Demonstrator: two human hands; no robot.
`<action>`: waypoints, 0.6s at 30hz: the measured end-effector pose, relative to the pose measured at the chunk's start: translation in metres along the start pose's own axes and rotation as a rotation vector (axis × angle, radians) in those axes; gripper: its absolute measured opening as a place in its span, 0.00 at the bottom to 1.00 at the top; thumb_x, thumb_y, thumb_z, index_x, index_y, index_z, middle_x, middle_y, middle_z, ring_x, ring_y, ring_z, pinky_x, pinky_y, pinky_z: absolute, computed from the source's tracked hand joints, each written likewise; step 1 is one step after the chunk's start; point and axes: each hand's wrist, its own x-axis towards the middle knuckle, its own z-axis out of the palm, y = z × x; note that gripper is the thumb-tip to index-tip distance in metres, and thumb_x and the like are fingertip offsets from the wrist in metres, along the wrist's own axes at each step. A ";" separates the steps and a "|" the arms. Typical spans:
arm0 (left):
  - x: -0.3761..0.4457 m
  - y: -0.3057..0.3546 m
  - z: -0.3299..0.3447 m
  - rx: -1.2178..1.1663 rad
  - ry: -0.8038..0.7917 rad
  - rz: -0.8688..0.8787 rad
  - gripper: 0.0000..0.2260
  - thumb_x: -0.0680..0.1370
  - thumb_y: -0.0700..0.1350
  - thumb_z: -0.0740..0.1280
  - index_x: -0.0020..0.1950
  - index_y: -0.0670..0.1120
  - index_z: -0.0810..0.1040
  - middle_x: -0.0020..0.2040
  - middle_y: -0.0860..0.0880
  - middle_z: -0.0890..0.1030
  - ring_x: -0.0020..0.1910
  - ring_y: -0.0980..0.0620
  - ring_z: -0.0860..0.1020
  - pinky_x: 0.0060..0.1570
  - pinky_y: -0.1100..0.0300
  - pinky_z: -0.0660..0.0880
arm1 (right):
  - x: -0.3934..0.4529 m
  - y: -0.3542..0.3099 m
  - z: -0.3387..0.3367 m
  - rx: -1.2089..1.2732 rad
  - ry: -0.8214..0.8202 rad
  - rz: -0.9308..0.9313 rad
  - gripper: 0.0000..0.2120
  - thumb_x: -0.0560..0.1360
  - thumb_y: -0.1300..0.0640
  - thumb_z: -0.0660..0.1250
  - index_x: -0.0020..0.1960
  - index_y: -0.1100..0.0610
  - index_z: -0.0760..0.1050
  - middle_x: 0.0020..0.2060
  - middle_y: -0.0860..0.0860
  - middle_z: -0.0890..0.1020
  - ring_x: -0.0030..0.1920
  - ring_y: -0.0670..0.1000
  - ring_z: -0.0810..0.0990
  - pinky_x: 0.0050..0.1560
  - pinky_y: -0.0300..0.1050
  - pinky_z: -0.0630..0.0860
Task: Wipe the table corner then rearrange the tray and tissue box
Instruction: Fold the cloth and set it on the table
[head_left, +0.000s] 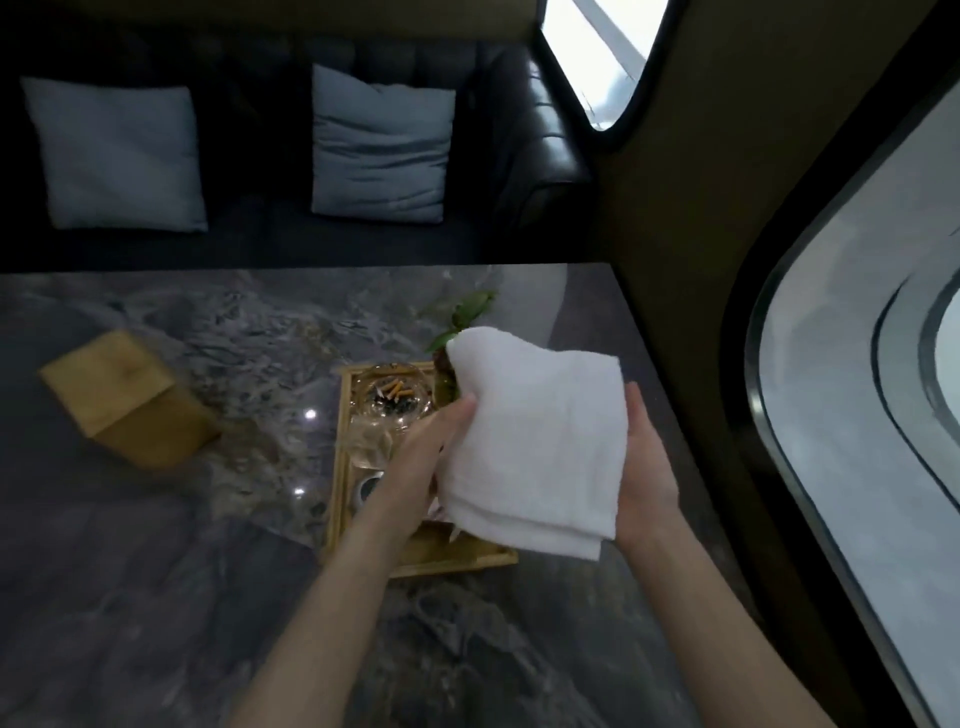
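I hold a folded white towel (537, 441) in the air between both hands, above the right part of the grey marble table (182, 571). My left hand (426, 457) grips its left edge and my right hand (647, 478) supports its right side. Under the towel lies a wooden tray (336, 467) that carries a glass ashtray (387, 400) with cigarette butts, glassware and a small plant (467, 312); much of the tray is hidden by the towel and my left arm. A wooden tissue box (130, 400) stands to the left on the table, apart from the tray.
The table's far right corner (582, 291) meets a dark wall (691, 260) with rounded windows. Behind the table is a dark sofa (509, 156) with two grey-blue cushions (379, 148).
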 end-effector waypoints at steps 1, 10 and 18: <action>-0.010 -0.003 -0.012 -0.059 -0.024 -0.028 0.15 0.71 0.57 0.64 0.46 0.49 0.85 0.47 0.49 0.86 0.46 0.53 0.83 0.44 0.58 0.78 | -0.001 0.013 0.011 -0.002 -0.014 0.015 0.30 0.75 0.35 0.51 0.54 0.53 0.82 0.54 0.54 0.83 0.51 0.56 0.83 0.50 0.52 0.80; -0.073 -0.032 -0.147 -0.140 0.147 -0.095 0.14 0.72 0.44 0.67 0.57 0.43 0.78 0.51 0.45 0.85 0.49 0.48 0.83 0.49 0.55 0.80 | 0.033 0.117 0.063 -0.313 0.026 0.186 0.20 0.70 0.45 0.63 0.48 0.59 0.83 0.44 0.59 0.85 0.43 0.59 0.84 0.48 0.54 0.75; -0.094 -0.042 -0.243 0.003 0.251 -0.012 0.12 0.76 0.41 0.64 0.59 0.49 0.73 0.54 0.48 0.82 0.50 0.50 0.81 0.48 0.55 0.79 | 0.084 0.201 0.092 -0.478 0.082 0.376 0.18 0.77 0.44 0.58 0.54 0.57 0.77 0.49 0.58 0.82 0.52 0.58 0.79 0.53 0.56 0.74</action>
